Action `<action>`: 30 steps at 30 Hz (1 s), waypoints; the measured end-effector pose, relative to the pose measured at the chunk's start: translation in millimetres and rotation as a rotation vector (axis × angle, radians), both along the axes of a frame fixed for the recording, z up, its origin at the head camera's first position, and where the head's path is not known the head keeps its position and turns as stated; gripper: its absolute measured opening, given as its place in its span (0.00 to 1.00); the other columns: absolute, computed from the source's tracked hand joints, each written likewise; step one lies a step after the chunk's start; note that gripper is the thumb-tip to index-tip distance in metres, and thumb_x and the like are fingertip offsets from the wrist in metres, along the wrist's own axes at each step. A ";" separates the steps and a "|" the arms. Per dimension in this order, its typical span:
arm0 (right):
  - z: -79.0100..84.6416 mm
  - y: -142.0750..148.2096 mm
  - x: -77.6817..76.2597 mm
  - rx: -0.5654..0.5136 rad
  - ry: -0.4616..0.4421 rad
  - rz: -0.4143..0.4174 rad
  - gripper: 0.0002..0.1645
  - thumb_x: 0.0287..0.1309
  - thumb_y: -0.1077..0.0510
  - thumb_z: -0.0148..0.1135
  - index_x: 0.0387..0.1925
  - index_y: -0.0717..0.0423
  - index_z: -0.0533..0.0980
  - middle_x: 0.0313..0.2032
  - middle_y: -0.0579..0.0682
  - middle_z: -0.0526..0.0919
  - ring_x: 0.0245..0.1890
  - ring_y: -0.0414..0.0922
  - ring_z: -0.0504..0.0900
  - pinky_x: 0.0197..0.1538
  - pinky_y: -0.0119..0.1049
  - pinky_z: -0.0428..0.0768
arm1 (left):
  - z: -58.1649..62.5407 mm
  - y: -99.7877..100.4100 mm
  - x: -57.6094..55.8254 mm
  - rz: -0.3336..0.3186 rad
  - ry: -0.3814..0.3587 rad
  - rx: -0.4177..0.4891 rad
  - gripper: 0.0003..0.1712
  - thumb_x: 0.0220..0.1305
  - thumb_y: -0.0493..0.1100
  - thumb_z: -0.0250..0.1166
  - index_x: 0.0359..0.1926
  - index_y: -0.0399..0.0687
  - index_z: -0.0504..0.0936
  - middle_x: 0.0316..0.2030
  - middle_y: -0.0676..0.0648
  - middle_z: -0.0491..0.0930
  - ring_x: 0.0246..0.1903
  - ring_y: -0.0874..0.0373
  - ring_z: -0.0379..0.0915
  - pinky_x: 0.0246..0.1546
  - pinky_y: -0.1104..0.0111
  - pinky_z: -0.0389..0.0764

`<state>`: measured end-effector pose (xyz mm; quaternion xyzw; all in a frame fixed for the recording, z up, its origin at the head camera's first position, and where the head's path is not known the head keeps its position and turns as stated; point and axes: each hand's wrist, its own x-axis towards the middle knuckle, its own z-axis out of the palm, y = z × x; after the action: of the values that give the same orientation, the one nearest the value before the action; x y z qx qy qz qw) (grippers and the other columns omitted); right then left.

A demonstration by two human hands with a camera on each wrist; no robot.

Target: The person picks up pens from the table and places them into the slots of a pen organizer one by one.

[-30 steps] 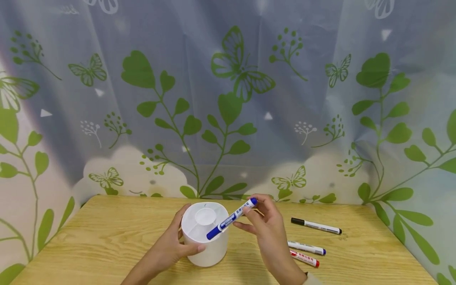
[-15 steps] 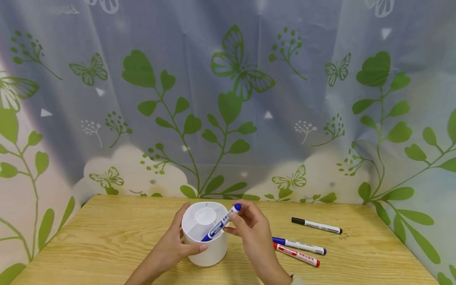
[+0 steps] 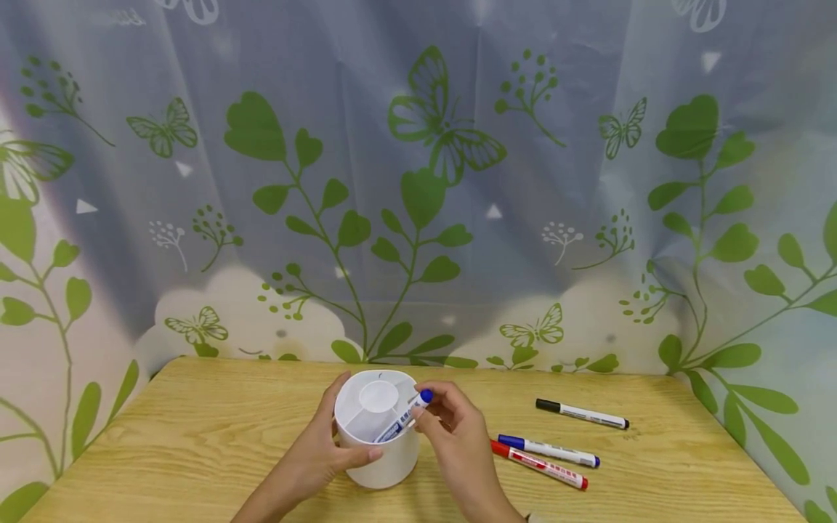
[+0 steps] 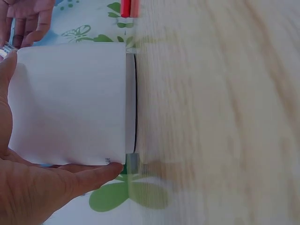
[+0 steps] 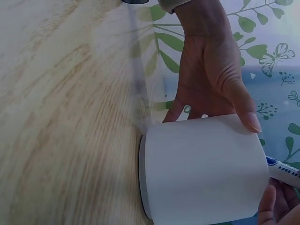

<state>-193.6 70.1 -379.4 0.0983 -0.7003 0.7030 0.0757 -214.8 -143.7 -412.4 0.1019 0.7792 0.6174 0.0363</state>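
A wood-grained table (image 3: 229, 428) is backed and flanked by a curtain (image 3: 556, 181) printed with green leaves (image 3: 256, 127) and butterflies (image 3: 426, 125); the spot is screened off, and whether a home or a workroom is shown cannot be told.

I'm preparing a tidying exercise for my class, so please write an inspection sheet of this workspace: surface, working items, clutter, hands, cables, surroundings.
Surface: wood-grain table.
Working items: divided white holder; slanted blue marker, lower end inside it; on the table to the right, black marker, second blue marker and red marker.
Clutter: dark object, cut off at the right wrist view's top edge, unidentifiable.
Hands: left hand grips the holder; right hand pinches the slanted marker.
Cables: nothing seen.
Surroundings: curtain-like backdrop printed with leaves and butterflies.
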 end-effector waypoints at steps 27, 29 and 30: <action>-8.5 -5.1 2.6 0.112 -0.007 0.016 0.14 0.63 0.65 0.70 0.49 0.58 0.78 0.48 0.55 0.86 0.50 0.45 0.81 0.45 0.29 0.80 | -1.1 2.0 1.4 0.010 0.007 -0.007 0.69 0.53 0.42 0.84 0.83 0.56 0.45 0.68 0.37 0.71 0.63 0.46 0.73 0.62 0.52 0.77; -9.3 -5.7 2.3 0.120 -0.007 0.016 0.14 0.63 0.65 0.70 0.49 0.58 0.79 0.48 0.54 0.86 0.50 0.44 0.80 0.45 0.29 0.80 | -1.0 1.7 1.3 0.008 0.007 -0.012 0.69 0.53 0.43 0.84 0.83 0.56 0.44 0.68 0.37 0.70 0.64 0.45 0.73 0.63 0.50 0.77; -9.7 -6.0 2.2 0.124 -0.006 0.015 0.14 0.63 0.65 0.70 0.48 0.58 0.79 0.47 0.54 0.86 0.50 0.44 0.80 0.44 0.29 0.80 | -1.0 1.6 1.2 0.008 0.008 -0.017 0.69 0.53 0.43 0.84 0.83 0.56 0.44 0.69 0.37 0.70 0.64 0.45 0.72 0.63 0.49 0.77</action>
<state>-191.5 64.2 -389.0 0.1059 -0.7422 0.6589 0.0620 -213.6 -142.1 -413.4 0.1010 0.7849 0.6105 0.0317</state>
